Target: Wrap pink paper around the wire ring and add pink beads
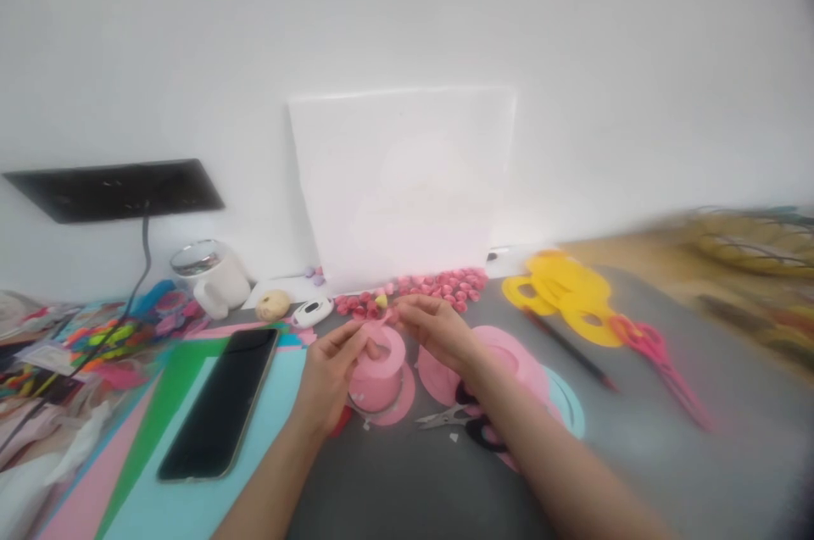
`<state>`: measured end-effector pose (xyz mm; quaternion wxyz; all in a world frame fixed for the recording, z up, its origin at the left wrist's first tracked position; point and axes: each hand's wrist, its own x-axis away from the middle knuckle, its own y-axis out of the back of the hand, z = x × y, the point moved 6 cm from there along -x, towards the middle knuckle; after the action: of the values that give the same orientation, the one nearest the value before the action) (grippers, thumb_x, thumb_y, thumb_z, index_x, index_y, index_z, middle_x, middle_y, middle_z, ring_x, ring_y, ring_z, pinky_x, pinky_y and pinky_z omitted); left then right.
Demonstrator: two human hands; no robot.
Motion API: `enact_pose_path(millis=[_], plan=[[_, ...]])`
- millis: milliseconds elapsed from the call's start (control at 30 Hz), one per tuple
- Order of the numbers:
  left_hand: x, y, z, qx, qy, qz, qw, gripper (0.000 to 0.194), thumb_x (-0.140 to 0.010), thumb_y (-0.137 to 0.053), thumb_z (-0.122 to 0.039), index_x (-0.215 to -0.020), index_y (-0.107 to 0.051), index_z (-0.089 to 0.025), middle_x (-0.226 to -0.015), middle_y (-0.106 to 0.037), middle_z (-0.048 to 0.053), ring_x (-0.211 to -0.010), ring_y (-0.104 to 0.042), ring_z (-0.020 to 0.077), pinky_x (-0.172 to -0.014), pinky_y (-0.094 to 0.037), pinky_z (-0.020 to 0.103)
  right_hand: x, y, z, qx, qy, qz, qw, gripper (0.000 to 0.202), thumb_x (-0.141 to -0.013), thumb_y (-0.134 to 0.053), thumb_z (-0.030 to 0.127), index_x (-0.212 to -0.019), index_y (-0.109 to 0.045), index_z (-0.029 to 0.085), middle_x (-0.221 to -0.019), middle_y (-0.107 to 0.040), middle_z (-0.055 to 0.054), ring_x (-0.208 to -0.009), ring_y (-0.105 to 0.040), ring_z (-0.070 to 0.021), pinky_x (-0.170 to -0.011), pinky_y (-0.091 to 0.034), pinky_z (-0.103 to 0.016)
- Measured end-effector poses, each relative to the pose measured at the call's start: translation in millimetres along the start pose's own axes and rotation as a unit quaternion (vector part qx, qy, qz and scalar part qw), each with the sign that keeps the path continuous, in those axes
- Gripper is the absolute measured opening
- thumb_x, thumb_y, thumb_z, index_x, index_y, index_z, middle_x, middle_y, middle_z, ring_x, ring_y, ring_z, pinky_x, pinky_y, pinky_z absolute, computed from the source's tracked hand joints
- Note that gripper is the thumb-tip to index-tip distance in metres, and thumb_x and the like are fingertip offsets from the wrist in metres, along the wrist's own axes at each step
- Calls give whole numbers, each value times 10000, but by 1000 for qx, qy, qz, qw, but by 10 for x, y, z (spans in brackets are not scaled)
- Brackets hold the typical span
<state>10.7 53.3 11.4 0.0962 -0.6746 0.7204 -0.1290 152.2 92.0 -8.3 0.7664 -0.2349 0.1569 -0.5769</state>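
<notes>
My left hand point(331, 366) and my right hand point(438, 330) come together at the middle, fingertips pinched. Between them runs a thin pink strip point(385, 317), apparently paper, somewhat blurred. Just under the fingers stands a pink roll point(375, 383) with a round hole in its top, on a flat pink paper disc point(402, 409). Scissors with black handles point(488, 437) lie below my right wrist, beside pink paper rings point(502, 345) partly covered by that forearm. Behind my fingertips are many small rolled pink paper pieces point(454, 286).
To the left, a black phone point(220, 404) lies on coloured paper sheets point(149, 430) near a white mug point(213, 277). On the right are yellow paper rings point(565, 290), a pencil point(572, 353) and pink scissors point(661, 366). A white board point(407, 184) leans against the wall.
</notes>
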Motion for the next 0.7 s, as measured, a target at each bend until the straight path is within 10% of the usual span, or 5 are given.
enact_pose_path(millis=[700], plan=[[1, 7, -1, -6, 6, -2, 1000, 177, -669, -705, -303, -675, -683, -128, -627, -587, 30, -653, -514, 138, -651, -435, 243, 3, 1, 9, 8, 8, 10, 1000, 199, -636, -761, 270, -786, -698, 157, -751, -688, -30, -703, -624, -125, -727, -507, -261]])
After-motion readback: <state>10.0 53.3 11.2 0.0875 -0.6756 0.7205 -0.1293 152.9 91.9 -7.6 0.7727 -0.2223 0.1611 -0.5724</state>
